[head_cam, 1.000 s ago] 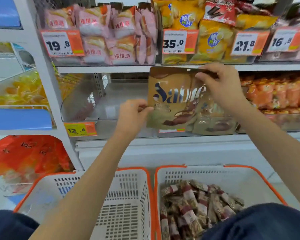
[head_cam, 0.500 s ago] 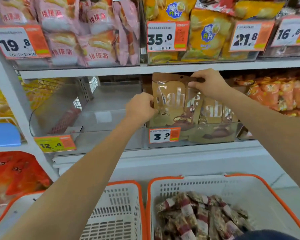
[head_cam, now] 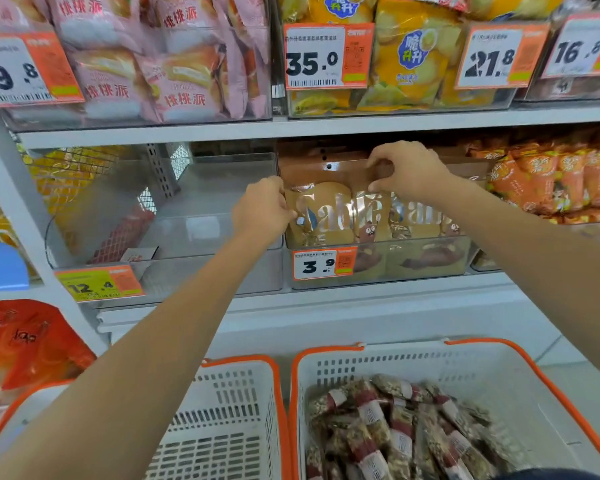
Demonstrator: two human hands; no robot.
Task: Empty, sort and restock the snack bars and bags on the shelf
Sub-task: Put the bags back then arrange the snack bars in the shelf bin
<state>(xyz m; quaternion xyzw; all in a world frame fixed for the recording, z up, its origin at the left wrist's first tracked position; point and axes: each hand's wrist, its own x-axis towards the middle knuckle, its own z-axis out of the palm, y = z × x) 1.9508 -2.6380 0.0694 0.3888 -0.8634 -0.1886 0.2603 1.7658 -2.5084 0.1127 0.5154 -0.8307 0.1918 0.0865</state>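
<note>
Both hands are on one brown foil snack bag with pale lettering, which stands upright in the clear plastic shelf bin on the middle shelf, at the bin's left end. The left hand pinches the bag's left edge, thumb and fingers closed on the foil. The right hand grips the bag's top right corner, fingers curled over the upper seam and thumb pressed to its front. A second bag of the same kind stands just beside it on the right, in the same bin, and more brown tops show behind them. An orange-and-white price tag marked 3.9 is fixed to the bin's front wall at its left corner.

The neighbouring clear bin on the left carries a yellow price tag marked 12.4. Below, at the bottom edge of the view, two white slotted plastic baskets with orange rims sit side by side: the right basket holds a heap of clear-wrapped nut bars with red-and-white bands (their print is too blurred to read), while only the bare walls of the left basket show.
</note>
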